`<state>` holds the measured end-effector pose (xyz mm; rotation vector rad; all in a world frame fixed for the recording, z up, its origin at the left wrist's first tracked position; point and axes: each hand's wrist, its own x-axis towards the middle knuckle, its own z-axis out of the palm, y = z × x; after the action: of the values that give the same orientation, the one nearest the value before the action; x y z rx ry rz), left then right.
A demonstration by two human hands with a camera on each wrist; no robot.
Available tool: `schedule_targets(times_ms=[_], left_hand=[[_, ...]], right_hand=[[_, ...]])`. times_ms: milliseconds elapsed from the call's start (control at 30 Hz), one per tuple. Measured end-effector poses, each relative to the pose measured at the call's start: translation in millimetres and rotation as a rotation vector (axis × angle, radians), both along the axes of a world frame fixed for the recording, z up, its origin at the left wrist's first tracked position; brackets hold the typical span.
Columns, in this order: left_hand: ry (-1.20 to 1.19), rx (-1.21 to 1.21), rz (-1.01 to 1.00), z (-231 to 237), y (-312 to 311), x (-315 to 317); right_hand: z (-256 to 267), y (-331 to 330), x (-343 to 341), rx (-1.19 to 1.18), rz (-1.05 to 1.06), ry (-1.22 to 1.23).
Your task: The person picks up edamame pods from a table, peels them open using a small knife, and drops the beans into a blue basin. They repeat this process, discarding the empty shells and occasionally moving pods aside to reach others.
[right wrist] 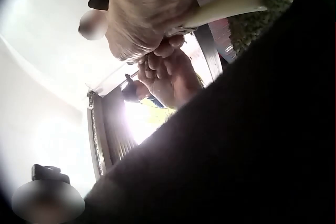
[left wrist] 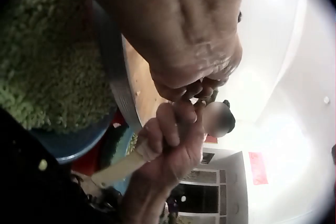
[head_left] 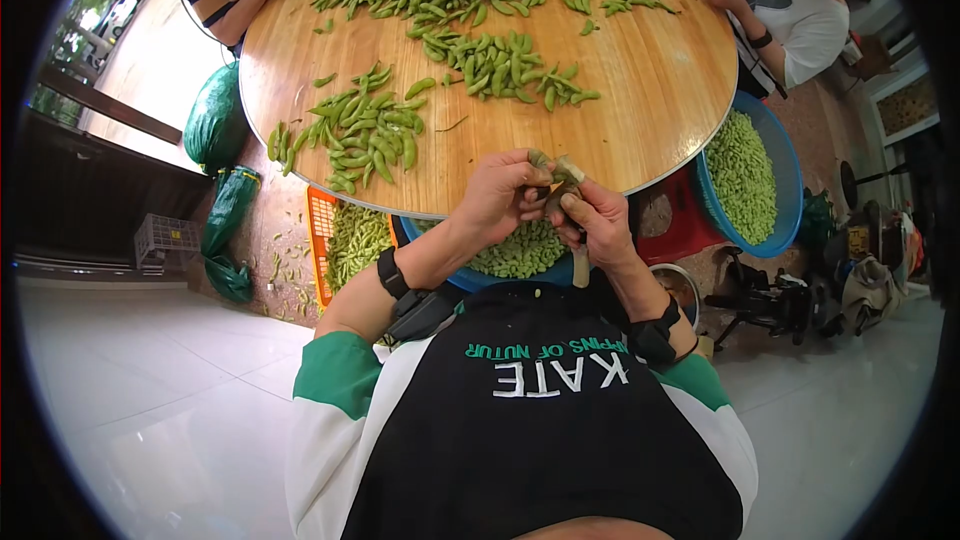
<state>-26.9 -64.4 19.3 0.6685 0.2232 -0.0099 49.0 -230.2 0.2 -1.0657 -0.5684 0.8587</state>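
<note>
Both hands meet over the near table edge, fingertips together. My left hand [head_left: 505,195] has its fingers curled, with thumb and fingertips pinching a small stained greenish-brown piece [head_left: 566,172] at the right hand's fingers. My right hand [head_left: 600,225] is curled round a flat, pale strip [head_left: 580,268], whose free end hangs below the palm. In the left wrist view the strip [left wrist: 121,170] juts from under the right fingers; the right wrist view shows it as a curved band [right wrist: 228,9]. Overlapping fingers hide part of what they hold. Below them sits a blue basin [head_left: 468,280] of shelled green beans.
Piles of green soybean pods [head_left: 362,135] lie on the round wooden table [head_left: 640,90]. An orange crate [head_left: 320,240] of pods stands at left, a second blue basin [head_left: 785,165] of beans at right. Two other people [head_left: 800,10] sit across the table.
</note>
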Motion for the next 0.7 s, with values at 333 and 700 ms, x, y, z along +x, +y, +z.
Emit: schedule_targets(times_ms=[333, 700], left_hand=[[0.109, 0.079, -0.064, 0, -2, -12], [-0.534, 2.085, 0.504, -7, -2, -20]], right_hand=[[10, -5, -1, -0.091, 0.111, -0.088], [14, 10, -7, 0.082, 0.148, 0.776]])
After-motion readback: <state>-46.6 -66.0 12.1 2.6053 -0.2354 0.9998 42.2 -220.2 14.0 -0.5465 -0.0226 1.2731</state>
